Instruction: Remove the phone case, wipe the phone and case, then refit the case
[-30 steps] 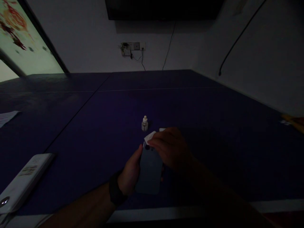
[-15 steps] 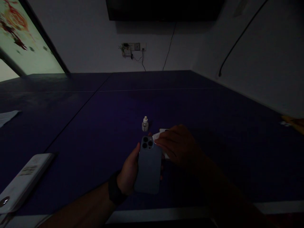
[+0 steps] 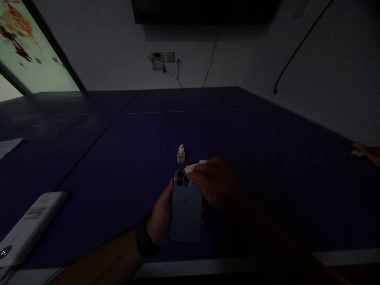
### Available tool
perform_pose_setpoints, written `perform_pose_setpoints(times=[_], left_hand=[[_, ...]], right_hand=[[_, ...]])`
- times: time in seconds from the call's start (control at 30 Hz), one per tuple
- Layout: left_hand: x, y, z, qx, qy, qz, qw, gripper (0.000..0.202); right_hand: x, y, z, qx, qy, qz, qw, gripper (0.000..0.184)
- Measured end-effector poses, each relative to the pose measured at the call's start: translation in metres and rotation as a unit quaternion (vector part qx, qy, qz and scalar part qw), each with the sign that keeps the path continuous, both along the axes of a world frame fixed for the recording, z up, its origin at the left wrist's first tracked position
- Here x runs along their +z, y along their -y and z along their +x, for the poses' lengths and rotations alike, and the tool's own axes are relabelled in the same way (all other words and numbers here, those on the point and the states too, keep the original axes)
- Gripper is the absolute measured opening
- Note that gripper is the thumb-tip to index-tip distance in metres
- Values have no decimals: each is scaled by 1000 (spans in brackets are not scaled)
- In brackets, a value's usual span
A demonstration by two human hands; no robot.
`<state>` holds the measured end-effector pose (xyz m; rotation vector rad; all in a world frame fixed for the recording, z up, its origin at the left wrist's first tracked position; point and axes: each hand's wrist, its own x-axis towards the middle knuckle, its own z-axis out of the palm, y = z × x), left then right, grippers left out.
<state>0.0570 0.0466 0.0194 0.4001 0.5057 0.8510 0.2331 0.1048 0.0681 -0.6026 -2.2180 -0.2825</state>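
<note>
Phone (image 3: 185,213): being held centrally, near edge side of table (image 3: 133,134), back facing up, camera block at far L corner. Whether phone is touching table: can't tell.

L hand (image 3: 160,219) is gripping phone: thumb is lying along L edge, fingers are wrapping underneath, w/ tips showing at R edge. Dark wristband (image 3: 145,237) is encircling L wrist.

R hand (image 3: 215,184) is pinching white wipe (image 3: 191,168) btw thumb & fingers, over far end of phone. Fingertips are partly covering R side of camera block; exact wipe-to-lens contact: can't tell. Flat white item (image 3: 203,161) is showing just behind R hand, mostly hidden; ID unclear.

Small clear bottle (image 3: 181,156) w/ white cap is standing upright on table, just beyond phone.

Far L: white oblong device (image 3: 34,223) is lying on table, w/ paper sheet (image 3: 10,147) farther back. R edge: yellowish item (image 3: 368,153) is lying partly out of frame, detail too dark.

Back wall: socket panel (image 3: 166,58) is sitting below dark screen (image 3: 204,12), w/ thin cables hanging. R wall: thick black cable (image 3: 303,43) is running diagonally.
</note>
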Motion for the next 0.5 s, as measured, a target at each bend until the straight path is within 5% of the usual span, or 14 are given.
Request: perform_pose_setpoints(times=[0.27,0.5], left_hand=[[4,0,1,26,18,35,999,66],[-1,6,-1,-33,-25,32,999,72]], right_hand=[[0,-9,12,-18,-120,-123,985,12],[0,1,-6,90,-175,-264,944,12]])
